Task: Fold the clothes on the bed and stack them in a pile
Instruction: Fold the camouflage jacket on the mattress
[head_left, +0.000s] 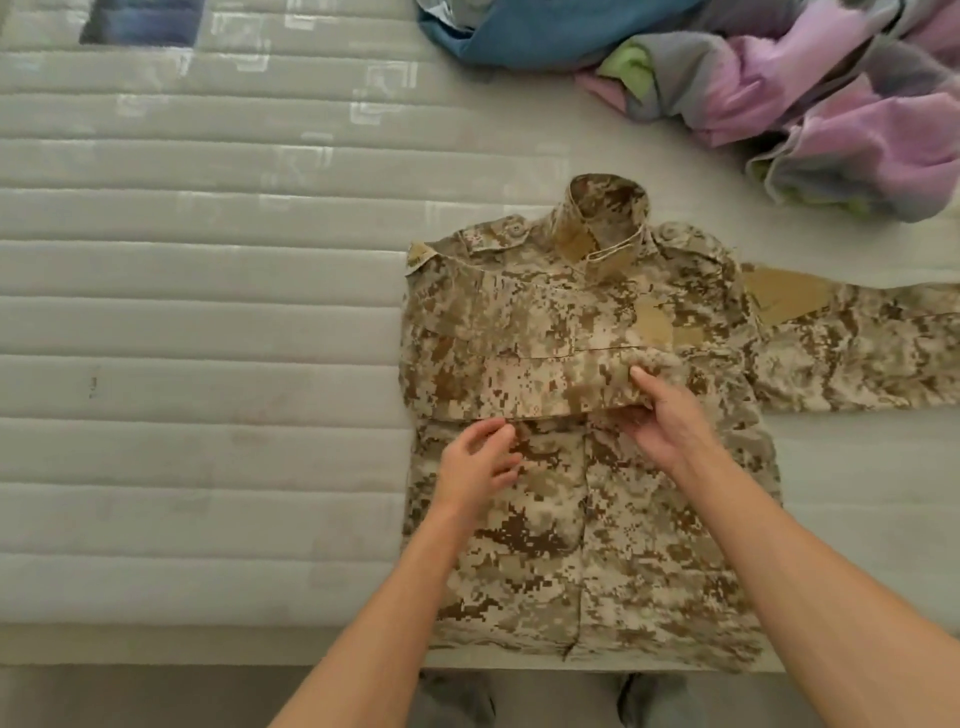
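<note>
A tan and brown camouflage jacket (587, 519) lies flat on the bed, collar away from me. Its left sleeve (519, 387) is folded across the chest; the other sleeve (857, 353) stretches out to the right. My right hand (660, 421) pinches the cuff end of the folded sleeve near the jacket's middle. My left hand (480, 462) hovers just below the sleeve's lower edge, fingers curled and apart, holding nothing.
The quilted grey-white mattress (182, 338) spreads to the left. A heap of unfolded clothes lies at the far right: blue fabric (545, 31) and a pink, grey and green towel-like piece (831, 104). A dark blue item (140, 21) sits at the far left edge.
</note>
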